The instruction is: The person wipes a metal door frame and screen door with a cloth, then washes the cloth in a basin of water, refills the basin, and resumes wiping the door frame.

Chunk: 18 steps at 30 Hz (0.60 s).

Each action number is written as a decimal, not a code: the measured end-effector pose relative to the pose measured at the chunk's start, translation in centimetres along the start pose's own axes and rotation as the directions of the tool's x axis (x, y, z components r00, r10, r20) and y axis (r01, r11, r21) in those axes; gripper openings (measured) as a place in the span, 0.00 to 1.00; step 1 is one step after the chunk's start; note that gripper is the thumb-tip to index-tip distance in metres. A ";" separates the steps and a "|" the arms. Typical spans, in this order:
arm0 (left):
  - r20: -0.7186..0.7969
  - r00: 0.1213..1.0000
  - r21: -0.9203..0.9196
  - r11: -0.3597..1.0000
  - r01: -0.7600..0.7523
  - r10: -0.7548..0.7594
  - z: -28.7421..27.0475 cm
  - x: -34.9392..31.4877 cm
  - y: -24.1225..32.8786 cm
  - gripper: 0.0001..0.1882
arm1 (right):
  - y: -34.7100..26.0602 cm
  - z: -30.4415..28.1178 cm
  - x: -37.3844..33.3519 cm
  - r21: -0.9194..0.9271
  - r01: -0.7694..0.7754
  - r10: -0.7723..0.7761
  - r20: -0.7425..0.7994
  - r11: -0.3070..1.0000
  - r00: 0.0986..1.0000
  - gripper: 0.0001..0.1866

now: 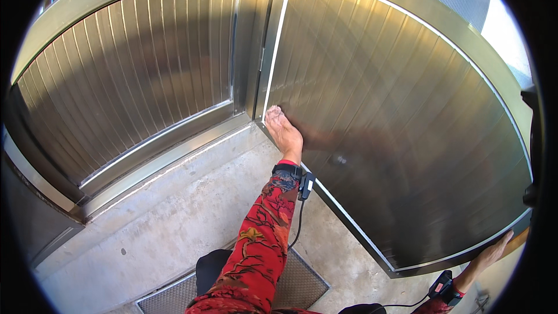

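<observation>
A metal door [401,122] with a ribbed bronze-coloured panel and pale trim stands swung out on the right. My left hand [283,134] is at its lower corner beside the hinge post, against the white trim line. Its fingers look bunched together, and anything inside them is hidden. Far to the right, my right hand [490,253] lies along the door's lower outer edge with straight fingers. Both wrists wear dark straps with small black devices [307,186] and cables. My left sleeve [253,238] is red with a branch pattern.
A second ribbed metal panel [133,75] stands at the left, above a metal sill [168,160] and a concrete step [192,197]. A textured grey mat [302,282] lies on the floor near my legs. Dark hardware [530,122] juts in at the right rim.
</observation>
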<state>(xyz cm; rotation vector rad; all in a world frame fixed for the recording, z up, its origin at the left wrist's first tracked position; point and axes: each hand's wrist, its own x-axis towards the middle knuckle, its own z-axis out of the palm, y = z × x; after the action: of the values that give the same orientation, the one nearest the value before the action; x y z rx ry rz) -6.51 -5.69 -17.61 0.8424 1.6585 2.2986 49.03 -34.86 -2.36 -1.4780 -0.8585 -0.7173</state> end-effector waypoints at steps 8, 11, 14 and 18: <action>-0.138 0.949 -0.460 0.867 0.193 -0.284 0.6 3.5 1.0 0.18 | 2.5 -0.1 0.1 -0.121 0.150 -0.145 0.055 0.981 0.988 0.28; -0.071 0.952 -0.590 0.782 0.201 -0.299 0.4 8.2 5.8 0.15 | 4.2 0.0 0.3 -0.115 0.129 -0.126 0.033 0.985 0.991 0.28; -0.123 0.987 -0.386 0.911 -0.145 0.105 1.8 13.5 12.4 0.15 | 5.3 0.0 0.7 -0.162 0.187 -0.186 0.017 0.969 0.982 0.30; -0.206 0.826 -0.146 0.818 -0.556 0.525 6.1 18.5 20.9 0.25 | 5.5 -0.3 0.7 -0.110 0.122 -0.122 0.012 0.986 0.992 0.30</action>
<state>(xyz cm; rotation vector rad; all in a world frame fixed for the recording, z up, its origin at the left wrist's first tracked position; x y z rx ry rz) -14.76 0.22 9.11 1.2467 1.3204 2.9203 54.05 -35.14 -4.68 -1.5354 -0.9322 -0.8639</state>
